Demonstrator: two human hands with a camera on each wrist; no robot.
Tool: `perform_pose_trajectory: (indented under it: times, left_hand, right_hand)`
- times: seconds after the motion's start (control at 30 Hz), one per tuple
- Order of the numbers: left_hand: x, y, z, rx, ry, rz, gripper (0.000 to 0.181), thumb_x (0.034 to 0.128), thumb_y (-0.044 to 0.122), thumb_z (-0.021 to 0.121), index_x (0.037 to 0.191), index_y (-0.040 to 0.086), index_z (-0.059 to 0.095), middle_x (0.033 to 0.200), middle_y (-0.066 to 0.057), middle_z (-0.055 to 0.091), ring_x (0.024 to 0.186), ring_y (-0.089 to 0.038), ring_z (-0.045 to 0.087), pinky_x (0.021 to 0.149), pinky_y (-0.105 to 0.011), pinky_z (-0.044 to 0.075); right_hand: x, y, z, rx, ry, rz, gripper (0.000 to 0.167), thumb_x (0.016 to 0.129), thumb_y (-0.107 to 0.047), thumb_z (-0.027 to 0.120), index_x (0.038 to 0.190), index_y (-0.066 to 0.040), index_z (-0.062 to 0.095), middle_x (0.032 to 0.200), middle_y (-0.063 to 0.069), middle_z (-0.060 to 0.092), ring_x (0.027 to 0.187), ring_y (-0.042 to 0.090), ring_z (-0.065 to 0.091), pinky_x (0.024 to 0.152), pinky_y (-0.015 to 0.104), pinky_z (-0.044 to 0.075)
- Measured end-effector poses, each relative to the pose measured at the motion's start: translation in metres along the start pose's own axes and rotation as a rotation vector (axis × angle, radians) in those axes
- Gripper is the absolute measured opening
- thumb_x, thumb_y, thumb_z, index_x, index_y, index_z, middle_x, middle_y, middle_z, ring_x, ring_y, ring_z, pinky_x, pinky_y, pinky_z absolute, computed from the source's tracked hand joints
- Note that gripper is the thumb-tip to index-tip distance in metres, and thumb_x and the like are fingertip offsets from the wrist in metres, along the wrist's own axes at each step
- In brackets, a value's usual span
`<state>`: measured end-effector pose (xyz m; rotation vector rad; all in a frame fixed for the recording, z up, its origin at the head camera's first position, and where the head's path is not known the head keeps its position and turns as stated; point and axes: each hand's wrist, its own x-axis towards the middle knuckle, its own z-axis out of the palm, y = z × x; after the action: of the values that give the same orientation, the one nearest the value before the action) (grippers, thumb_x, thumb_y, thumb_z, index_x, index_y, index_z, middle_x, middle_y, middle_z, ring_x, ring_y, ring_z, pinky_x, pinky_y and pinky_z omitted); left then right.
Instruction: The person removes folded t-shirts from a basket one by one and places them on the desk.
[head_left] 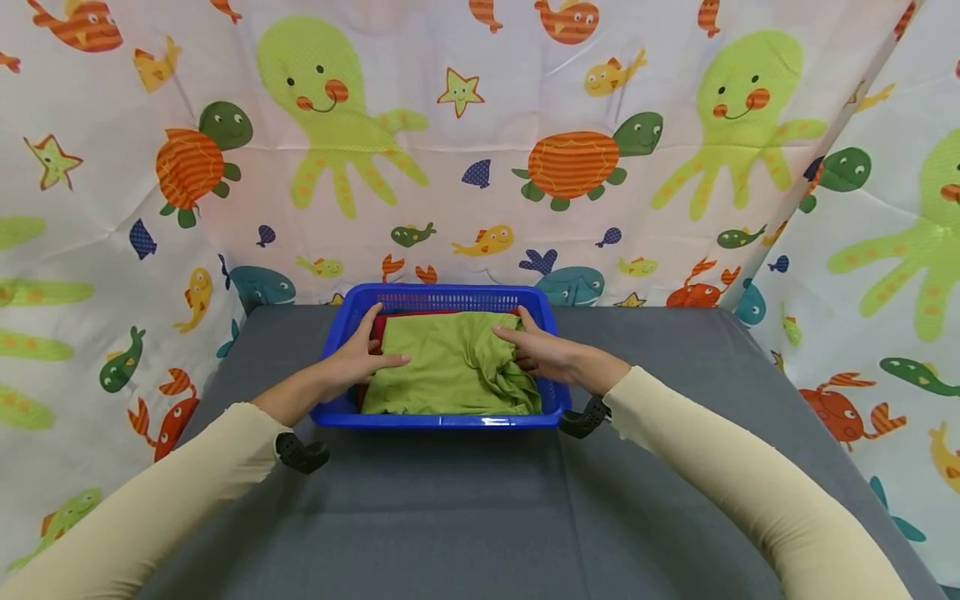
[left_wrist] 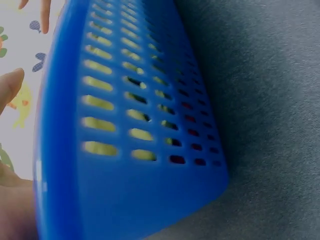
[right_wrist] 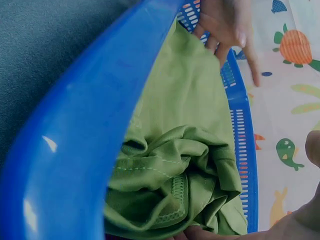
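Note:
A blue plastic basket (head_left: 442, 422) with slotted walls holds a green cloth (head_left: 435, 358) lying over red cloth (head_left: 377, 331). My left hand (head_left: 352, 357) reaches over the left side of the basket, thumb and fingers spread at the green cloth's left edge. At the right side, my right hand (head_left: 547, 350) has its fingers at the bunched right part of the cloth. In the right wrist view the green cloth (right_wrist: 190, 95) shows folds and stitched seams, and the left hand (right_wrist: 222, 25) is at the far end. The basket wall (left_wrist: 135, 185) fills much of the left wrist view.
The basket stands on a grey covered table (head_left: 450, 517), near its back edge. Behind and at both sides hangs a white curtain (head_left: 465, 225) printed with sea animals. A black strap device (head_left: 300, 452) is on the left wrist, another (head_left: 585, 418) on the right.

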<state>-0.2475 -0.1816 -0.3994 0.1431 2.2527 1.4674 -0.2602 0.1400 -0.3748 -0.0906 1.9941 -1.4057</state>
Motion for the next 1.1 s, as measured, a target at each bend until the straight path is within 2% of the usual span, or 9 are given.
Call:
perform_pose_trajectory:
  times: [0.17,0.3,0.4,0.53,0.63,0.77,0.87,1.0,1.1]
  left_hand:
    - [0.000,0.001,0.001,0.003,0.027,0.038,0.108,0.0983,0.027,0.066,0.158,0.040,-0.022,0.168,-0.028,-0.003,0.157,-0.044,0.003,0.114,-0.072,0.030]
    - [0.000,0.000,0.002,0.058,0.047,0.055,0.108,0.0975,0.028,0.068,0.159,0.038,-0.021,0.168,-0.028,0.002,0.156,-0.045,0.007,0.115,-0.071,0.028]
    - [0.000,-0.001,0.003,0.111,0.049,0.085,0.107,0.0978,0.029,0.067,0.160,0.037,-0.019,0.168,-0.026,0.005,0.155,-0.045,0.013,0.114,-0.071,0.031]
    - [0.000,-0.001,0.005,0.168,0.037,0.111,0.103,0.0995,0.032,0.065,0.160,0.035,-0.019,0.170,-0.021,-0.003,0.152,-0.047,0.022,0.109,-0.069,0.037]
    - [0.001,0.000,0.005,0.186,0.010,0.074,0.101,0.1008,0.036,0.062,0.160,0.034,-0.021,0.171,-0.015,-0.015,0.155,-0.047,0.011,0.115,-0.071,0.028]
    - [0.003,0.002,0.004,0.203,-0.056,0.004,0.102,0.1008,0.042,0.060,0.158,0.035,-0.025,0.170,-0.010,-0.022,0.157,-0.044,-0.009,0.120,-0.072,0.010]
    - [0.004,0.005,0.005,0.202,-0.087,-0.011,0.104,0.1002,0.043,0.061,0.157,0.037,-0.025,0.169,-0.009,-0.023,0.157,-0.043,-0.012,0.120,-0.073,0.007]
    - [0.008,0.005,0.006,0.114,-0.082,0.005,0.100,0.1010,0.037,0.061,0.159,0.037,-0.020,0.169,-0.008,-0.024,0.156,-0.042,-0.015,0.120,-0.073,0.006]
    - [0.010,0.005,0.005,0.021,-0.096,0.016,0.091,0.1027,0.032,0.058,0.162,0.036,-0.010,0.170,-0.007,-0.022,0.157,-0.040,-0.017,0.121,-0.072,0.004]
  right_hand:
    - [0.003,0.001,0.000,-0.015,0.018,0.000,0.094,0.105,-0.052,0.044,0.153,-0.035,-0.035,0.168,0.025,-0.010,0.154,0.051,0.011,0.124,0.064,0.014]
    - [0.003,0.002,0.005,-0.047,0.043,-0.010,0.094,0.105,-0.049,0.046,0.155,-0.032,-0.033,0.167,0.009,-0.029,0.158,0.041,-0.006,0.124,0.066,0.011]
    - [0.003,0.001,0.008,-0.068,0.042,-0.007,0.095,0.105,-0.049,0.046,0.155,-0.030,-0.033,0.164,0.002,-0.037,0.157,0.034,-0.019,0.125,0.065,0.006]
    - [0.006,0.000,0.006,-0.050,0.026,0.001,0.094,0.106,-0.049,0.045,0.155,-0.030,-0.034,0.165,0.006,-0.035,0.157,0.041,-0.011,0.125,0.065,0.006]
    - [0.008,0.001,0.005,-0.043,0.013,0.002,0.093,0.106,-0.049,0.043,0.154,-0.031,-0.034,0.165,0.007,-0.035,0.157,0.043,-0.009,0.125,0.065,0.006]
    - [0.008,0.001,0.007,-0.116,-0.011,0.002,0.093,0.106,-0.053,0.040,0.152,-0.030,-0.037,0.163,0.003,-0.039,0.156,0.036,-0.019,0.124,0.066,0.000]
    - [0.010,0.002,0.009,-0.150,-0.016,-0.013,0.094,0.104,-0.057,0.040,0.153,-0.032,-0.036,0.163,0.001,-0.039,0.156,0.034,-0.022,0.124,0.067,-0.002]
    - [0.013,0.005,0.008,-0.094,-0.007,-0.058,0.091,0.104,-0.057,0.042,0.154,-0.038,-0.031,0.165,-0.001,-0.036,0.156,0.032,-0.023,0.123,0.068,-0.003]
    - [0.016,0.005,0.007,-0.021,-0.016,-0.092,0.087,0.105,-0.052,0.043,0.155,-0.043,-0.028,0.165,-0.002,-0.035,0.157,0.032,-0.022,0.123,0.068,-0.003]
